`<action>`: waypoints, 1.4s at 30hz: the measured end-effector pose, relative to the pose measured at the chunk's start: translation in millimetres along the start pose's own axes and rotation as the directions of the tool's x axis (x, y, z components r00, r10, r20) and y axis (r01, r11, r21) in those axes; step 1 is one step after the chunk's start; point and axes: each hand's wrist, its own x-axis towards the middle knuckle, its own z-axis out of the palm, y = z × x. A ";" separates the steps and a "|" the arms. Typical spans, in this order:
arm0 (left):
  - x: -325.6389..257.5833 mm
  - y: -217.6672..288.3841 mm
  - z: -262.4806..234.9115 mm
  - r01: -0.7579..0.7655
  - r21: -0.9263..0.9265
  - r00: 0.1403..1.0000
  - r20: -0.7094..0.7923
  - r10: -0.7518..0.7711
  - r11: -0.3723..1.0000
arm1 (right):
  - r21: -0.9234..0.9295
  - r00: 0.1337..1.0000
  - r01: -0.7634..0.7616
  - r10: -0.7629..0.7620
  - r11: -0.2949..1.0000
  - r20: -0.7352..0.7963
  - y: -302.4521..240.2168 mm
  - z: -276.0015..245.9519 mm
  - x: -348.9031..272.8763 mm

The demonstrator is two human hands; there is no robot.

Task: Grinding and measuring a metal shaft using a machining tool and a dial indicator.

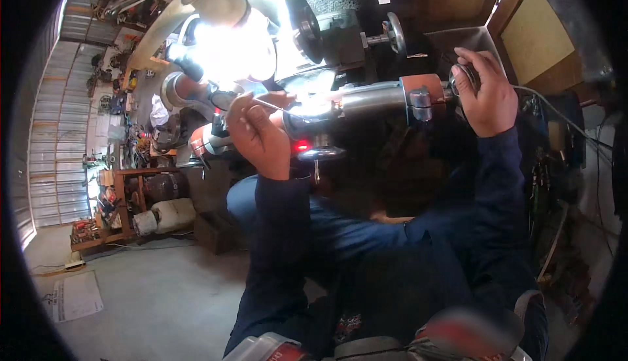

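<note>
A grey concrete floor point(150, 289) fills the 7 o'clock part of the view, with a white sheet of paper point(75, 295) lying flat on it near the rim. Corrugated metal wall panels point(55, 119) curve up the 9 o'clock side, and a cluttered wooden shelf rack point(121, 197) stands in front of them with pale rolls stacked at its foot.

A harsh white glare at 12 o'clock washes out whatever sits under the lamp point(229, 14), so the spot where the metal cylinder meets the machine cannot be made out. The lower rim is blurred, and the dark space at 3 o'clock hides most detail.

The left hand point(258, 132) is closed, pinching a thin metal rod point(275, 104) that points toward the glare. The right hand point(484, 96) is wrapped round a dark knob point(466, 73) at the end of the metal cylinder point(373, 99), which runs level between the two hands just above centre. A dark disc wheel point(304, 24) and a small handwheel point(396, 34) stand behind at 12 o'clock. Blue sleeves point(281, 243) cover much of the lower middle.
</note>
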 end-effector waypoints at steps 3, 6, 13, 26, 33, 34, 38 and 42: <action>0.6 12.7 4.6 0.072 0.028 0.996 0.042 -0.073 0.997 | 0.014 1.000 0.011 -0.010 1.000 -0.016 2.3 -1.1 -2.3; -4.0 13.6 8.6 0.089 0.086 0.996 -0.039 -0.086 0.992 | 0.033 1.000 0.020 -0.019 0.999 -0.023 1.6 0.4 -3.3; 3.5 32.0 6.0 0.196 -0.274 0.936 -0.233 -0.263 0.941 | 0.039 1.000 0.020 -0.019 0.999 -0.012 2.5 -2.1 -3.8; -3.1 24.7 -3.7 0.180 -0.665 0.961 -0.038 -0.273 0.725 | 0.019 0.998 0.052 -0.052 0.998 -0.022 4.9 -0.3 -16.7; -6.0 19.1 3.4 0.081 -0.550 0.988 -0.068 -0.141 0.831 | -0.009 0.997 -0.021 0.022 1.000 0.079 1.2 -2.9 -5.3; -6.0 19.1 3.7 0.044 -0.544 0.991 -0.082 -0.105 0.838 | -0.011 0.997 -0.015 0.015 1.000 0.078 2.7 -2.7 -5.4; -5.0 21.9 2.3 0.023 -0.493 0.984 -0.141 -0.106 0.870 | -0.007 0.996 -0.021 0.022 1.000 0.084 2.7 -2.7 -4.6; -5.2 18.7 3.0 0.017 -0.511 0.991 -0.104 -0.082 0.859 | 0.005 0.996 -0.026 0.025 1.000 0.086 2.5 -2.5 -4.1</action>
